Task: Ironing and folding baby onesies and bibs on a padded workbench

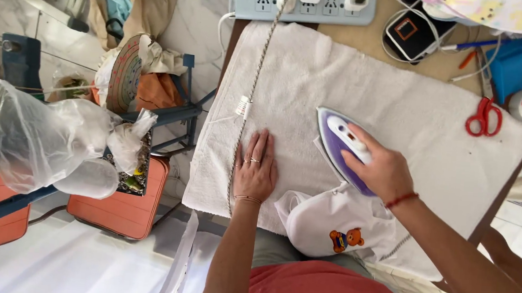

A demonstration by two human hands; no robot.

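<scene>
Glossy purple plastic iron (342, 147), rough white terry towel (398, 107), soft matt cloth garment (335, 222), crinkled clear plastic bags (35, 137)

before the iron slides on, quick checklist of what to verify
1. Right hand grips the iron: ok.
2. Left hand flat on the towel, apart from the iron: ok.
3. Iron cord runs beside the left hand, not under the iron: ok.
4. White garment smooth under the iron: not ok, it is bunched at the table edge.
5. Scissors away from the iron: ok.
6. Iron hot: cannot tell.
</scene>
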